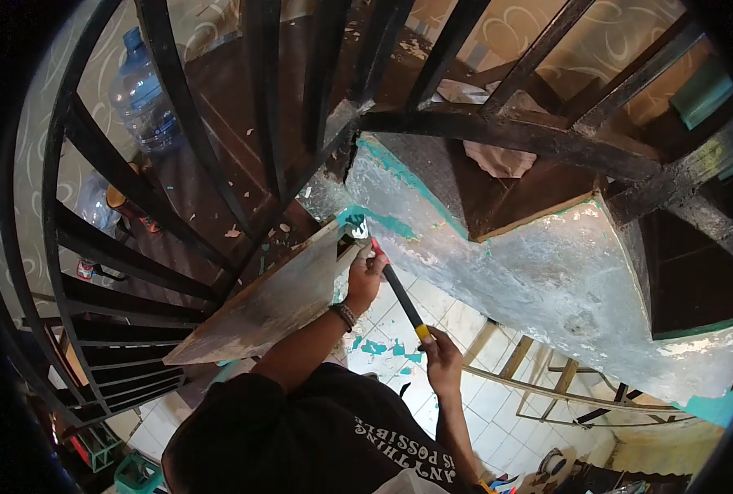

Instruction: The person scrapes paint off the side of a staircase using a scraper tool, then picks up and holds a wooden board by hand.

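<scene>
A long-handled scraper (403,296) with a black shaft, a red collar and a yellow band slants across the middle of the view. My left hand (365,276), with a bracelet at the wrist, is closed round it near the red collar. Lower down, my right hand (443,362) grips the end by the yellow band. The scraper's metal head is up against a teal paint patch (391,225) at the corner of the stair's side wall (465,272). That wall is mostly bare grey, with teal remnants along its edges.
Dark railing bars (259,99) curve round the left and top. Brown steps (210,156) carry paint flakes and a blue water bottle (147,103). Teal chips (375,347) lie on the white tiled floor (486,399) below. A crumpled paper (502,156) rests on a step at the upper right.
</scene>
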